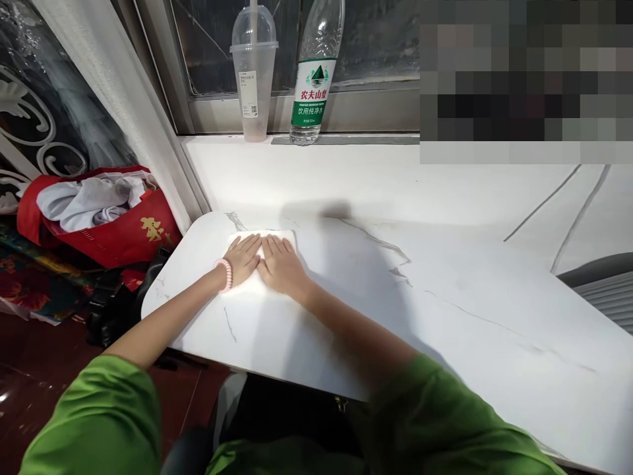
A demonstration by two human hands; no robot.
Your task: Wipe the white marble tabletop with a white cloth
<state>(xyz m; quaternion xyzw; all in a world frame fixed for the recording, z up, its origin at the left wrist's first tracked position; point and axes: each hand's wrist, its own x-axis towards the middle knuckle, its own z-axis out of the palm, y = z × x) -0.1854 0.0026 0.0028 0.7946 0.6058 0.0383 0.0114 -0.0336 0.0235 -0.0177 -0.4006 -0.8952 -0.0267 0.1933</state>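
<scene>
Both hands flat on white sheet, left part of table

Nearest, two green sleeves point(93, 422) lead to bare forearms crossing the near edge of the white, grey-veined table point(475, 369). Left hand point(242, 260), a pink bracelet point(227, 275) at its wrist, and right hand point(281, 265) lie palm down side by side, fingers extended; neither is closed around anything. The white sheet point(254, 285) lies flat on the table directly beneath both, its middle partly covered and its edges showing on the near and far sides; whether cloth or paper cannot be told. Left of the table sits a red bag point(128, 237) holding pale fabric. Farther, well apart from the hands, a lidded plastic cup point(254, 92) and, to its right, a green-labelled bottle point(316, 86) stand on the window ledge point(370, 140).
</scene>
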